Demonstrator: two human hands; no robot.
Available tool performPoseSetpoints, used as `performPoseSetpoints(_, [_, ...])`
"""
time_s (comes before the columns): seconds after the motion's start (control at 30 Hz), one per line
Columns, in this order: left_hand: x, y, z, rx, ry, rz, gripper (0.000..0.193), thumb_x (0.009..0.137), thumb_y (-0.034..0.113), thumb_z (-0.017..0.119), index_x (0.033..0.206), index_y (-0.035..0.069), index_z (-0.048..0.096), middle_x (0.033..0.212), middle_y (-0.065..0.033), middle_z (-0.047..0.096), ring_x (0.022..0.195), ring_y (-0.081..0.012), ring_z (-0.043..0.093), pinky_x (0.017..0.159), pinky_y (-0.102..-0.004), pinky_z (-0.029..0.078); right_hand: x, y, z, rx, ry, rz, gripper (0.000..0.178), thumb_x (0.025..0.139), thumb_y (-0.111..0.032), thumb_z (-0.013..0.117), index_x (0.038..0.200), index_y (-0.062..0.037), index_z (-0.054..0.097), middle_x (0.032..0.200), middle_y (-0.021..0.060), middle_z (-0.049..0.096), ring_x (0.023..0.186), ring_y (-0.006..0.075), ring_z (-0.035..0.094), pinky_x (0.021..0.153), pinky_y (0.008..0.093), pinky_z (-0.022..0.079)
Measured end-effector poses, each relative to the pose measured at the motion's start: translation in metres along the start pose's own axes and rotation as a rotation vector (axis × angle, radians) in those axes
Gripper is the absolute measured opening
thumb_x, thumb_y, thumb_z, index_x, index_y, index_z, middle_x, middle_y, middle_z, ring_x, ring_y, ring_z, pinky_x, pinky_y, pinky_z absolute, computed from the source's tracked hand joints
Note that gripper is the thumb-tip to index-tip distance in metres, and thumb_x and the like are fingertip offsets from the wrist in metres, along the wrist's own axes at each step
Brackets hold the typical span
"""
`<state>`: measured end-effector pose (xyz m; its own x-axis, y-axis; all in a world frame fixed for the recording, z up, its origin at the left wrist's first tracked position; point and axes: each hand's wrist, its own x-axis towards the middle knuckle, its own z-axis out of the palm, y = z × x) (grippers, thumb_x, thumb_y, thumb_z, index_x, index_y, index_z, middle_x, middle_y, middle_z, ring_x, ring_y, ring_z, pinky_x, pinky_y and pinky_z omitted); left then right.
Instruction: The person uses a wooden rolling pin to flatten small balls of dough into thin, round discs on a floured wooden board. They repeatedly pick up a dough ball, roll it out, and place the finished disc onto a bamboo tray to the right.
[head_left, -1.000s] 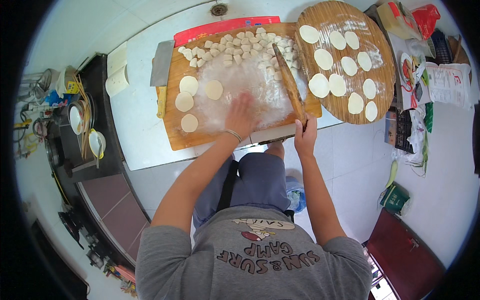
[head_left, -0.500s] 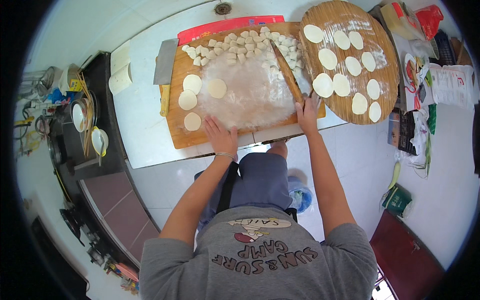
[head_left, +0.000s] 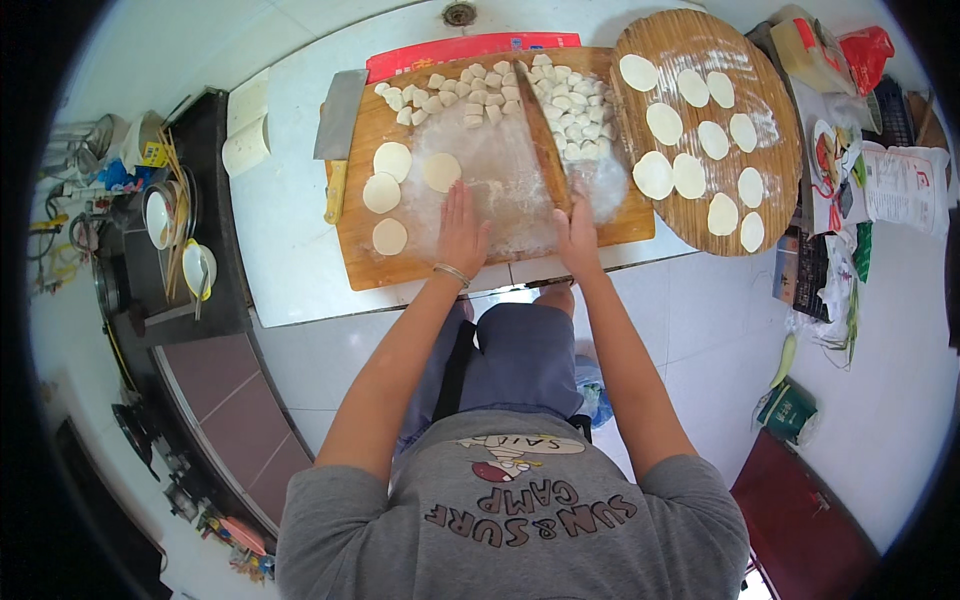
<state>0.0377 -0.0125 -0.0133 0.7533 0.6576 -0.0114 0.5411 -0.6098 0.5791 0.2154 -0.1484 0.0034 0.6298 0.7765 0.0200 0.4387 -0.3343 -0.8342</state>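
Observation:
My left hand (head_left: pixel 463 232) lies flat on the floured wooden board (head_left: pixel 365 262), fingers stretched out, its fingertips at the near edge of a flat round dough wrapper (head_left: pixel 441 172). My right hand (head_left: pixel 578 238) holds the near end of a long tapered rolling pin (head_left: pixel 542 135), which slants away from me across the board. Several dough wrappers (head_left: pixel 381 193) lie along the board's left side. Small cut dough pieces (head_left: pixel 580 117) cover the far part, on both sides of the pin.
A cleaver (head_left: pixel 341 115) with a yellow handle rests left of the board. On the right, a round wooden board (head_left: pixel 770 95) carries several dough wrappers and overlaps the table's edge. Bowls and chopsticks (head_left: pixel 178 222) are on the dark counter at left. A green bin (head_left: pixel 787 410) stands on the floor.
My right hand has moved left with the rolling pin, which now stands closer to the middle of the board. My left hand has slid right and away, up to the single wrapper.

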Motion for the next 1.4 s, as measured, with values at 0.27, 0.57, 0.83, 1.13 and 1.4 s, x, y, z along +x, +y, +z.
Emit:
performPoseSetpoints(0.27, [0.02, 0.02, 0.007, -0.127, -0.082, 0.148, 0.065, 0.094, 0.026, 0.047, 0.145, -0.007, 0.027, 0.154, -0.0267, 0.022, 0.144, -0.0405, 0.02, 0.118, -0.0496, 0.015, 0.001, -0.022, 0.028, 0.217, -0.139, -0.093, 0.041, 0.096, -0.018, 0.053, 0.127, 0.0065, 0.043, 0.143, 0.0306, 0.037, 0.135, 0.0434, 0.035, 0.113, 0.044, 0.026])
performPoseSetpoints(0.57, [0.06, -0.014, -0.007, 0.256, -0.159, 0.022, 0.074, 0.091, 0.039, 0.049, 0.148, -0.003, 0.025, 0.158, -0.0216, 0.016, 0.146, -0.0378, 0.015, 0.119, -0.0476, 0.011, -0.011, -0.009, -0.029, 0.112, -0.001, -0.077, 0.043, 0.094, -0.014, 0.052, 0.13, 0.0065, 0.041, 0.142, 0.0296, 0.039, 0.134, 0.0417, 0.037, 0.112, 0.0434, 0.027])
performPoseSetpoints(0.83, [0.034, 0.018, -0.005, 0.386, -0.17, 0.258, 0.082, 0.09, 0.046, 0.05, 0.15, -0.001, 0.02, 0.158, -0.0198, 0.015, 0.147, -0.0342, 0.014, 0.119, -0.0464, 0.01, -0.022, -0.005, -0.05, -0.004, -0.034, -0.076, 0.044, 0.092, -0.014, 0.055, 0.129, 0.0066, 0.041, 0.142, 0.0298, 0.039, 0.134, 0.0425, 0.037, 0.112, 0.0441, 0.028])
performPoseSetpoints(1.13, [0.047, 0.037, 0.022, 0.227, -0.33, 0.517, 0.076, 0.092, 0.043, 0.051, 0.149, 0.001, 0.025, 0.159, -0.0158, 0.017, 0.147, -0.0308, 0.015, 0.119, -0.0434, 0.011, -0.017, 0.006, -0.053, -0.085, -0.008, -0.117, 0.042, 0.09, -0.011, 0.057, 0.125, 0.0067, 0.043, 0.139, 0.0295, 0.042, 0.13, 0.0437, 0.04, 0.109, 0.0446, 0.032])
performPoseSetpoints(1.4, [0.037, -0.008, -0.036, 0.14, 0.118, 0.272, 0.074, 0.092, 0.039, 0.051, 0.151, 0.003, 0.023, 0.158, -0.0194, 0.018, 0.146, -0.0361, 0.017, 0.117, -0.0512, 0.014, -0.006, 0.001, -0.069, -0.344, -0.135, -0.217, 0.047, 0.083, -0.014, 0.067, 0.122, 0.004, 0.047, 0.14, 0.0228, 0.045, 0.128, 0.0385, 0.044, 0.108, 0.0441, 0.036])
